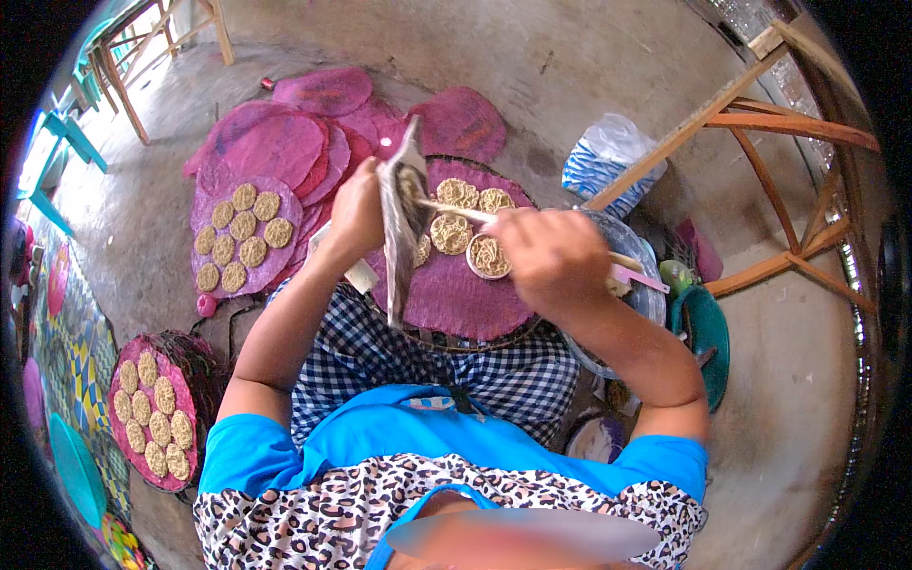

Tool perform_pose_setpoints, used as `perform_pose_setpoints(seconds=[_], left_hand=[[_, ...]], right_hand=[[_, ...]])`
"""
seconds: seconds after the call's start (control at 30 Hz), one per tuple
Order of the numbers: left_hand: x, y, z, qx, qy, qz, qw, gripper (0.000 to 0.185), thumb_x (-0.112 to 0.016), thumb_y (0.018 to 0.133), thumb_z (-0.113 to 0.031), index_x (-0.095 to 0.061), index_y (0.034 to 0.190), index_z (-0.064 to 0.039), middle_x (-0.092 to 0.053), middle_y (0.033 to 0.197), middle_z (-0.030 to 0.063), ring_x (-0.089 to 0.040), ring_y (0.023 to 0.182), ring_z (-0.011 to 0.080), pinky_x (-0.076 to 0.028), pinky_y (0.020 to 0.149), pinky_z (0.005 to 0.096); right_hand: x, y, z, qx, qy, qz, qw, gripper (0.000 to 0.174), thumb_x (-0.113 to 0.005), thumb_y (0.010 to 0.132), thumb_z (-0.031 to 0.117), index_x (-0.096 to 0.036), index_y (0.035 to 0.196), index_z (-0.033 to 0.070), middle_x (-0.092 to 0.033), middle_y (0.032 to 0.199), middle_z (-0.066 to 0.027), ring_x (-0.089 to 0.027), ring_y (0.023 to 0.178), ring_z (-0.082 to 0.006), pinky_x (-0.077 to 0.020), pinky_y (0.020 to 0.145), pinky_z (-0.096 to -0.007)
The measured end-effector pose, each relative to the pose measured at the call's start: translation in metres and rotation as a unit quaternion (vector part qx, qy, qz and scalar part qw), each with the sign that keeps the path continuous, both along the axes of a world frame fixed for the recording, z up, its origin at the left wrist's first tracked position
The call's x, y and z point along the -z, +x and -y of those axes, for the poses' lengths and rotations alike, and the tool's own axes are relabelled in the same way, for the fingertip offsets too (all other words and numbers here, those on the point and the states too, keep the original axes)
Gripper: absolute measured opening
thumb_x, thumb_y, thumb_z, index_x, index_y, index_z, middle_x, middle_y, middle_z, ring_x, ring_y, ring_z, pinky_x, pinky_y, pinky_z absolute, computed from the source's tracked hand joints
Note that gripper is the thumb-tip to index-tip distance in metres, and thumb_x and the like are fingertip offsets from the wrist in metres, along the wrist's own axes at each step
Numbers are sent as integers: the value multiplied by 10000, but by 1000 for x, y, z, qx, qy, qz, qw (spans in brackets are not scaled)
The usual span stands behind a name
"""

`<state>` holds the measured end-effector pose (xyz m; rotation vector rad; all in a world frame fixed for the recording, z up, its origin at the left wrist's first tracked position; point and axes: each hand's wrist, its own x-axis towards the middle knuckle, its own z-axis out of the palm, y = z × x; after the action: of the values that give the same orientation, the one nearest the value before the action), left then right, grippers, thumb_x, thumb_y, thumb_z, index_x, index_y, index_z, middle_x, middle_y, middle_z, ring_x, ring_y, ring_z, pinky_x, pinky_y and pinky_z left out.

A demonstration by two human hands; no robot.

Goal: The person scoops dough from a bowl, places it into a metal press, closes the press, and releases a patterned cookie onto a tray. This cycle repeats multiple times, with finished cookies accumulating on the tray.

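Note:
My left hand [358, 209] grips a greyish, worn, board-like piece [400, 242], held on edge and tilted, with beige paste-like food on its face. In my right hand [548, 249] is a pale stick [456, 210], its far end against that food. Below both hands, a round tray lined with pink mesh cloth [463, 306] rests over my lap. Several round cakes of noodle-like strands [450, 234] lie on it. One portion sits inside a white ring [489, 257], just left of my right hand. Part of the tray is hidden behind the board-like piece.
Pink mesh rounds [263, 146] are spread on the floor ahead, one carrying several noodle cakes [243, 226]. A second laden tray [167, 456] stands at left. On the right are a grey basin [645, 328], a pink strip-like handle [639, 276], a green basin [712, 370] and wooden framing [791, 125].

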<state>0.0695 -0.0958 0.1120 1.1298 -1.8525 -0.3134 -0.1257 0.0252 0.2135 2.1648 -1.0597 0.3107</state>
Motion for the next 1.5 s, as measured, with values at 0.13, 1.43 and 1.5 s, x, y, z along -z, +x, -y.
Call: perform_pose_setpoints(seconds=[0.13, 1.43, 1.5], left_hand=[[-17, 11, 17, 176, 313, -511, 781, 232, -454, 863, -61, -533, 1071, 4, -603, 920, 105, -608, 777, 164, -521, 684, 268], [10, 202, -26, 119, 109, -343, 925, 285, -666, 652, -104, -569, 901, -3, -468, 1063, 120, -437, 943, 221, -346, 826, 341], [8, 200, -24, 143, 124, -355, 915, 276, -682, 648, -105, -577, 882, -4, -482, 1050, 110, -443, 940, 223, -353, 825, 344]], right_hand=[[-7, -34, 5, 95, 78, 274, 954, 133, -595, 770, 202, -636, 792, 78, -609, 695, -55, -595, 648, -164, -443, 572, -309], [186, -178, 65, 94, 252, 304, 914, 560, -729, 609, 291, -558, 1119, 136, -564, 1087, -89, -488, 1035, -295, -353, 910, -436], [175, -147, 66, 60, 296, 257, 918, 780, -745, 553, 392, -448, 1240, 171, -530, 1162, -87, -439, 1110, -289, -303, 940, -451]])
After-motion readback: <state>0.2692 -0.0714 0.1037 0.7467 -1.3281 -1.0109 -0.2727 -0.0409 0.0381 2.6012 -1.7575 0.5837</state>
